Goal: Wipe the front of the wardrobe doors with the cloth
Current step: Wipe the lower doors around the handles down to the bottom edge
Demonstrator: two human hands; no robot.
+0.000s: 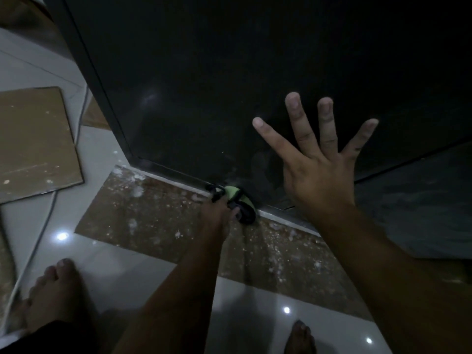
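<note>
The head view looks steeply down a dark wardrobe door (204,85) to the floor (122,277). The left hand (217,215) grips a bunched green-and-black cloth (241,203), fingers curled round it, and holds it at the door's bottom edge, where the door meets a pale strip. The right hand (319,175) is open with fingers spread wide over the lower door. It looks braced there, though whether the palm actually touches is hard to tell. The hands are apart, the right one higher. The step in hand appears to be wiping the lowest band of the door. The next move probably calls for drawing the cloth sideways along that edge with firm pressure, then working upward over the faint smears near the right hand. The door's left frame edge runs close by, so a leftward stroke has little room. To the right the dark face goes on, with a seam and a greyer panel beyond. Below lies a speckled brown sheet (153,226). A cable (48,213), a board (33,139) and bare feet (51,290) crowd the left floor.
</note>
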